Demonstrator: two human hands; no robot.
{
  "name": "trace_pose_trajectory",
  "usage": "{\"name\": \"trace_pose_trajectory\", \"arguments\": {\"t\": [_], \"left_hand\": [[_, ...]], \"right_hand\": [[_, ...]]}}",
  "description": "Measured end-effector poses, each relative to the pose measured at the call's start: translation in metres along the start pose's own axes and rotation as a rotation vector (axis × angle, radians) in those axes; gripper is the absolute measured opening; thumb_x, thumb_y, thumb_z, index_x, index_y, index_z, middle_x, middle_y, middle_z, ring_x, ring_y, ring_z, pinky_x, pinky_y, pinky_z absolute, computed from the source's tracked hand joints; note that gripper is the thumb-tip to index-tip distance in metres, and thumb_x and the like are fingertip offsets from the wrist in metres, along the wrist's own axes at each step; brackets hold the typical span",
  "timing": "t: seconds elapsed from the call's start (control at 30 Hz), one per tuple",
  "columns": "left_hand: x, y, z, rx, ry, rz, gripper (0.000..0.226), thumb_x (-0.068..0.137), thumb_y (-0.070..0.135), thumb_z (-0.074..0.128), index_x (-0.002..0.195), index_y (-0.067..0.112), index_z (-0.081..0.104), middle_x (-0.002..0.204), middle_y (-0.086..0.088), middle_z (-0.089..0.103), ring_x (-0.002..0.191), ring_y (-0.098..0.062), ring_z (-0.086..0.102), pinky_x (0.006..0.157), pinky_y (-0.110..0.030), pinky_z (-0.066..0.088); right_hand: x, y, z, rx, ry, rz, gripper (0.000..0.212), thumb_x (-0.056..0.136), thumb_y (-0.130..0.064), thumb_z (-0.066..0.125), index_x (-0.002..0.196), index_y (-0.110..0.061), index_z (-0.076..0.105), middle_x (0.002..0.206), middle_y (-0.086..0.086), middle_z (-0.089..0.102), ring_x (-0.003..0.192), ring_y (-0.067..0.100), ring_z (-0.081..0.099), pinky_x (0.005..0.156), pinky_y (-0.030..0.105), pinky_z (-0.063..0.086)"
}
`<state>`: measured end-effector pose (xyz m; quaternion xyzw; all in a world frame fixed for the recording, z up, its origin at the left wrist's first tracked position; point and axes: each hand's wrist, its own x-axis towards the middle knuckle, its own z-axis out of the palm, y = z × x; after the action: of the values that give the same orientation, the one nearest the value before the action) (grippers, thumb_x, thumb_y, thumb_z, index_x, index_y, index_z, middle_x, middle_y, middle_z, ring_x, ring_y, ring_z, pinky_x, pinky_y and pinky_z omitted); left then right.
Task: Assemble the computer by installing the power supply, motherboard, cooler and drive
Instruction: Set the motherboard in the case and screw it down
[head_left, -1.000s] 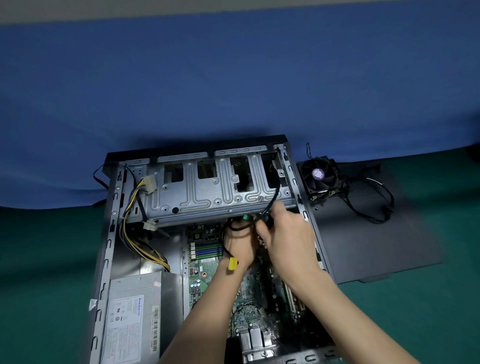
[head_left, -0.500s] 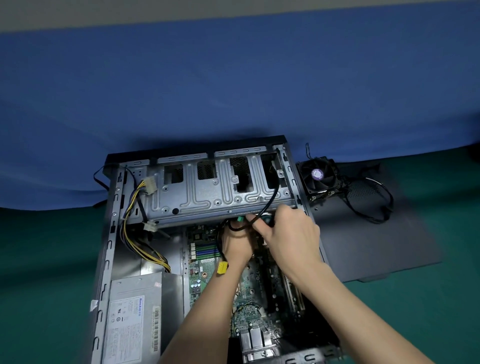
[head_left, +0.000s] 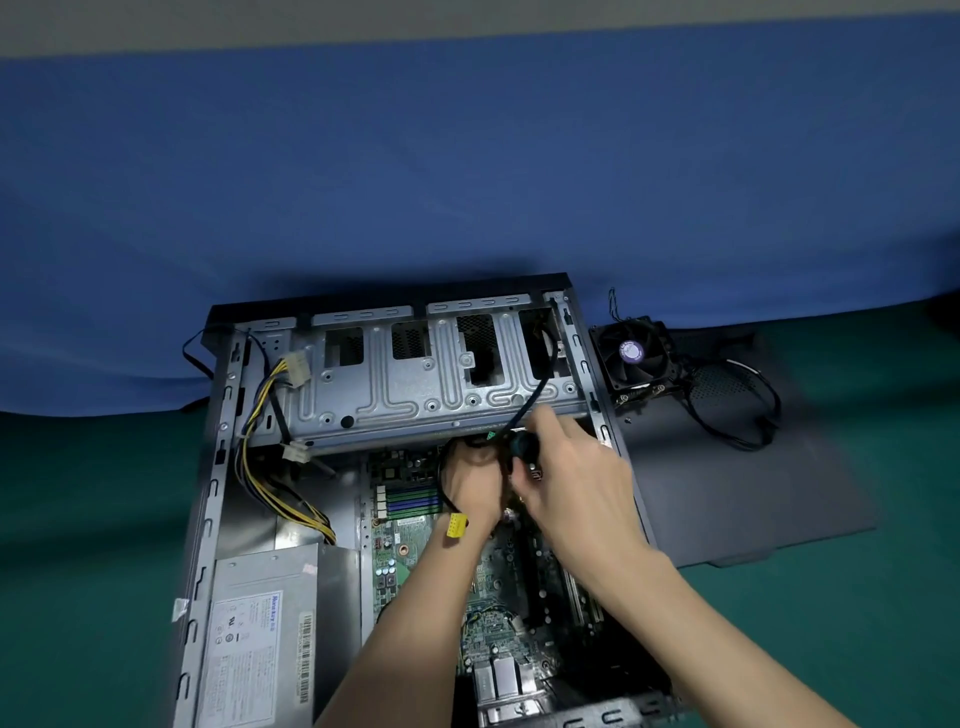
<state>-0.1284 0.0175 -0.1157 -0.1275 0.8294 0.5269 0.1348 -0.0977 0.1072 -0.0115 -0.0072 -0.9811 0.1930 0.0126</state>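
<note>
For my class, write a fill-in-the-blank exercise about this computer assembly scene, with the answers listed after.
1. The cooler lies ____ the case, on the dark side panel.
2. The connector dangling beside the left hand is ____.
3. The power supply sits in the case's near-____ corner.
4. The right hand grips a ____ cable.
Missing words: outside; yellow; left; black.

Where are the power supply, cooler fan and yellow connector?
power supply (head_left: 260, 639), head view, on its white label.
cooler fan (head_left: 630, 353), head view, on the purple hub sticker.
yellow connector (head_left: 456, 526), head view, on its plastic body.
</note>
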Motion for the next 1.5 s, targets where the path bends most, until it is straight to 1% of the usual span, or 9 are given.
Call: {"name": "trace_pose_trajectory", "arguments": {"t": [0.13, 0.3, 0.4, 0.53, 0.63, 0.83, 0.93, 1.3, 1.5], "left_hand": [[0.003, 0.006, -0.002, 0.094, 0.050, -0.016, 0.029, 0.091, 0.032, 0.050, 0.067, 0.015, 0.050, 0.078, -0.015, 0.066, 0.074, -0.031, 0.062, 0.058, -0.030, 0.040], [0.004, 0.006, -0.003, 0.030, 0.013, -0.105, 0.037, 0.092, 0.016, 0.054, 0.057, 0.019, 0.040, 0.060, 0.002, 0.049, 0.053, -0.007, 0.041, 0.042, -0.013, 0.031], [0.004, 0.006, -0.003, 0.186, -0.006, 0.045, 0.043, 0.092, 0.014, 0.053, 0.054, 0.026, 0.036, 0.058, 0.012, 0.044, 0.056, -0.006, 0.040, 0.047, -0.013, 0.026], [0.002, 0.009, -0.006, 0.295, -0.060, 0.049, 0.035, 0.094, 0.015, 0.050, 0.059, 0.016, 0.047, 0.066, 0.000, 0.055, 0.066, -0.017, 0.050, 0.059, -0.025, 0.036], [0.004, 0.016, -0.007, 0.272, -0.119, 0.036, 0.013, 0.095, 0.013, 0.051, 0.089, 0.009, 0.061, 0.093, -0.009, 0.063, 0.083, -0.018, 0.055, 0.075, -0.029, 0.044], [0.001, 0.013, -0.005, 0.051, 0.051, -0.086, 0.032, 0.089, 0.028, 0.053, 0.060, 0.020, 0.045, 0.072, -0.012, 0.065, 0.065, -0.020, 0.056, 0.055, -0.026, 0.040], [0.003, 0.013, -0.005, 0.034, 0.028, -0.106, 0.042, 0.091, 0.011, 0.053, 0.055, 0.020, 0.035, 0.056, 0.001, 0.045, 0.052, -0.009, 0.039, 0.042, -0.011, 0.030], [0.008, 0.017, -0.004, 0.149, -0.060, -0.179, 0.034, 0.094, 0.018, 0.050, 0.062, 0.014, 0.040, 0.063, -0.006, 0.048, 0.058, -0.020, 0.046, 0.048, -0.025, 0.029], [0.001, 0.015, -0.007, 0.083, -0.023, -0.110, 0.030, 0.092, 0.022, 0.053, 0.063, 0.014, 0.049, 0.066, -0.007, 0.058, 0.062, -0.019, 0.052, 0.051, -0.023, 0.033]], "right_hand": [[0.009, 0.001, -0.001, -0.001, -0.027, 0.125, 0.030, 0.095, -0.041, 0.052, 0.089, -0.013, 0.046, 0.091, 0.010, 0.065, 0.088, 0.035, 0.060, 0.061, 0.034, 0.028], [0.005, -0.002, 0.000, -0.009, -0.010, 0.091, 0.037, 0.087, -0.043, 0.063, 0.098, -0.013, 0.046, 0.091, 0.005, 0.063, 0.082, 0.032, 0.063, 0.058, 0.033, 0.033], [0.003, -0.002, 0.003, 0.040, -0.019, -0.005, 0.023, 0.092, -0.029, 0.059, 0.097, -0.010, 0.047, 0.086, 0.009, 0.063, 0.078, 0.035, 0.061, 0.057, 0.034, 0.030], [0.008, 0.000, 0.000, -0.044, 0.001, 0.188, 0.041, 0.092, -0.052, 0.051, 0.083, -0.014, 0.039, 0.085, 0.008, 0.065, 0.083, 0.033, 0.062, 0.058, 0.033, 0.029], [0.003, -0.001, 0.001, -0.022, 0.024, 0.076, 0.037, 0.088, -0.042, 0.062, 0.102, -0.011, 0.049, 0.086, 0.006, 0.063, 0.078, 0.033, 0.062, 0.056, 0.033, 0.030], [0.011, 0.001, 0.001, -0.028, -0.017, 0.209, 0.040, 0.090, -0.051, 0.054, 0.078, -0.014, 0.042, 0.086, 0.009, 0.067, 0.085, 0.034, 0.063, 0.059, 0.033, 0.029], [0.004, -0.002, 0.001, -0.005, 0.010, 0.141, 0.040, 0.085, -0.051, 0.062, 0.095, -0.015, 0.048, 0.088, 0.002, 0.064, 0.082, 0.030, 0.063, 0.057, 0.032, 0.032], [0.003, -0.001, 0.002, -0.023, -0.028, 0.077, 0.033, 0.090, -0.041, 0.059, 0.105, -0.015, 0.046, 0.094, 0.002, 0.063, 0.087, 0.029, 0.062, 0.059, 0.033, 0.031], [0.009, 0.000, 0.002, -0.048, -0.023, 0.206, 0.041, 0.092, -0.053, 0.048, 0.079, -0.016, 0.040, 0.085, 0.007, 0.065, 0.084, 0.032, 0.063, 0.058, 0.032, 0.029]]}}
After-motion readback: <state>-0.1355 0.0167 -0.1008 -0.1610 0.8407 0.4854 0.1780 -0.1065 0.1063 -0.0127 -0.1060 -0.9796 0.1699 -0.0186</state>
